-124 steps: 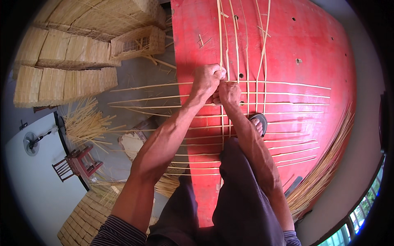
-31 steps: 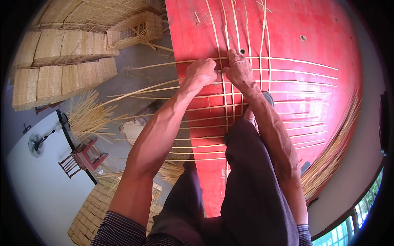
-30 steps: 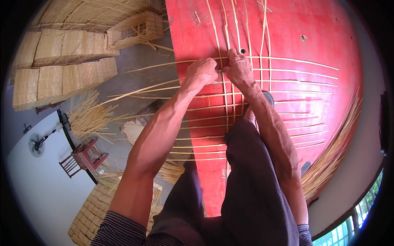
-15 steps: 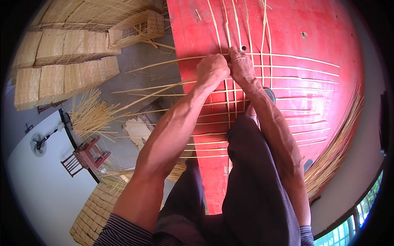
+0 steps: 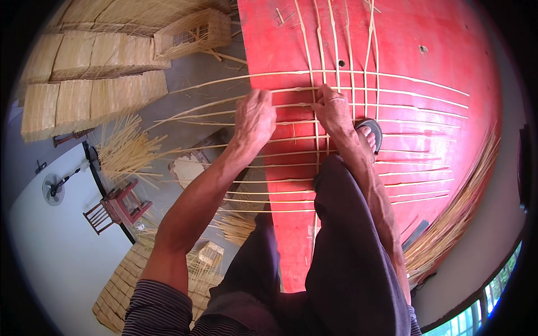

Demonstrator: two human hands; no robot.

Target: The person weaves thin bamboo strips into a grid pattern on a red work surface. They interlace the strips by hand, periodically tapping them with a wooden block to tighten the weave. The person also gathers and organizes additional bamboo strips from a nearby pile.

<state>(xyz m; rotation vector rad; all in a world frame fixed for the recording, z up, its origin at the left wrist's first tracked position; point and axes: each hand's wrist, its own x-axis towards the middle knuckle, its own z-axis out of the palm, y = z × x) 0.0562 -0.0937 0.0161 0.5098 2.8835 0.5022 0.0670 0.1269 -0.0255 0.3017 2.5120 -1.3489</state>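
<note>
Your left hand (image 5: 255,119) has slid away from the right since half a second ago, out to the left edge of the red board (image 5: 443,101), so the two hands are now apart instead of side by side. It lies knuckles-up over the horizontal strips (image 5: 414,92), fingers curled down onto one of them where it runs off the board's left edge; whether the fingertips pinch it, you cannot tell from above. Your right hand (image 5: 332,109) sits near the board's middle, fingers bent and pressing on the crossing where the upright strips (image 5: 334,33) pass through the horizontal ones. The lattice lies flat on the board, under and between both hands: the horizontal strips stretch from past the left edge across toward the right edge, and the upright ones run from the far edge down toward your knee. Your sandalled foot (image 5: 370,134) rests on the weave just right of your right wrist. Off the board's left side, on the floor, lie stacked mats (image 5: 84,84), a small basket (image 5: 193,33) and a loose bundle of strips (image 5: 126,148).
</note>
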